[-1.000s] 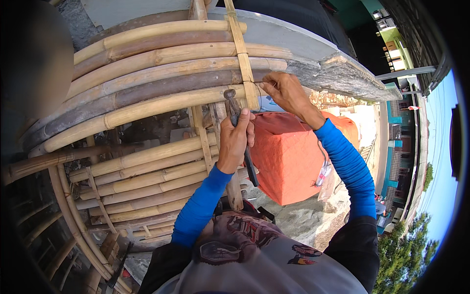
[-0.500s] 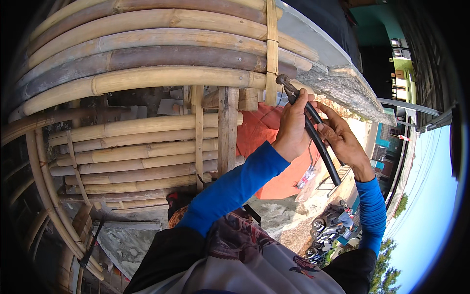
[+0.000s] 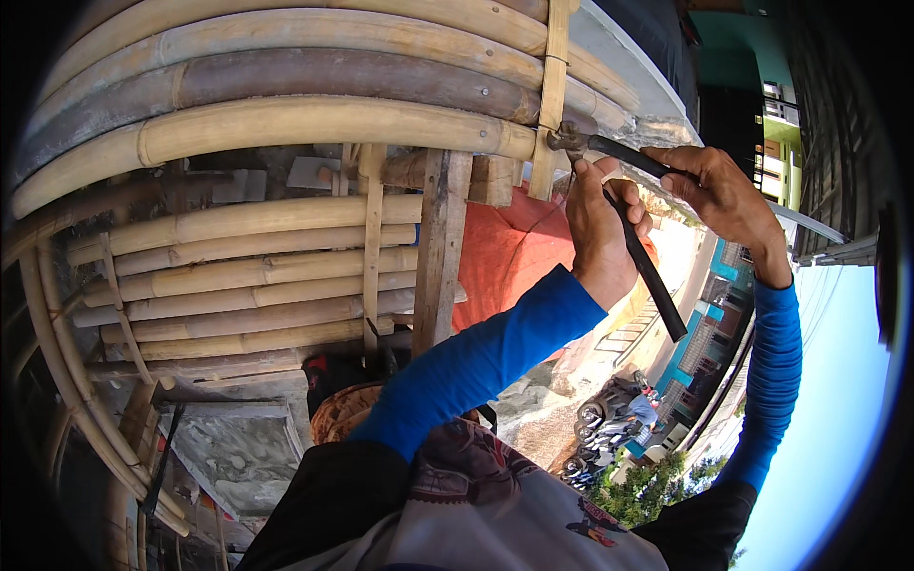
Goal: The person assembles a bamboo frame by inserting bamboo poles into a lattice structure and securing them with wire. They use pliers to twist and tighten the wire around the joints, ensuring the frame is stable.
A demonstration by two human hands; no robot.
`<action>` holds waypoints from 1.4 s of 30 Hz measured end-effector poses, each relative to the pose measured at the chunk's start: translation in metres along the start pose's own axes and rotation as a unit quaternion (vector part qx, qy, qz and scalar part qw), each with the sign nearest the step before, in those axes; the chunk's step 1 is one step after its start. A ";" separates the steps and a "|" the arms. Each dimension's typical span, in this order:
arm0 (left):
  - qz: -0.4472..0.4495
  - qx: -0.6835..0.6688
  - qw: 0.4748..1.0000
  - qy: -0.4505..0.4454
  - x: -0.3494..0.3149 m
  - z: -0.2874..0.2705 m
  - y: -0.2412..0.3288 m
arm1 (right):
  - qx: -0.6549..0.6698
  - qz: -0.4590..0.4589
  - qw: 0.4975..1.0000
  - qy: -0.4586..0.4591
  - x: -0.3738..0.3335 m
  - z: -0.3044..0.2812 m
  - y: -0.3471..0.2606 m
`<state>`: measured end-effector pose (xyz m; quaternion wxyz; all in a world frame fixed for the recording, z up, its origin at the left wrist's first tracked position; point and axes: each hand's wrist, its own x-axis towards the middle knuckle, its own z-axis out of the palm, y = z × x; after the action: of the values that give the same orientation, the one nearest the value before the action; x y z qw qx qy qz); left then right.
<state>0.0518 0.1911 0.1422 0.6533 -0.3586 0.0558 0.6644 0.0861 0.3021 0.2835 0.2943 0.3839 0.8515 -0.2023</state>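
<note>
A pair of long-handled pincers with black grips has its handles spread wide apart. My left hand is closed round the lower handle, whose end sticks out below the fingers. The end of the upper handle is in my right hand, its fingers wrapped over the black grip. The pincers' metal head lies against or just in front of a split-bamboo strip, beside the end of the lowest upper bamboo pole. What the jaws bite on, if anything, is too small to tell.
Nailed bamboo poles fill the upper left, with a lower bamboo rack beneath and a wooden post at its right. An orange-red sheet hangs behind my left hand. Rough concrete borders the upper right. Motorcycles stand far below.
The pincers' handles have opened wide. My right hand has moved up and right with the upper handle, while the head has come down slightly beside the bamboo strip.
</note>
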 end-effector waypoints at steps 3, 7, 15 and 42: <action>-0.019 -0.048 0.998 0.019 0.005 0.007 -0.004 | -0.046 0.002 0.999 0.001 0.003 -0.001 -0.003; 0.004 -0.049 0.999 0.022 0.005 0.015 -0.010 | -0.066 0.030 0.997 0.018 -0.002 -0.001 -0.023; -0.012 -0.069 0.996 0.053 0.009 0.027 -0.012 | -0.101 0.026 0.994 0.022 -0.010 -0.001 -0.031; 0.048 0.292 0.955 0.028 0.016 0.015 0.005 | -0.520 -0.029 0.851 0.064 -0.015 0.023 -0.046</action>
<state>0.0427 0.2118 0.1426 0.6950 -0.1675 0.2827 0.6396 0.0665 0.2528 0.2820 0.3898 0.1617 0.8600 0.2867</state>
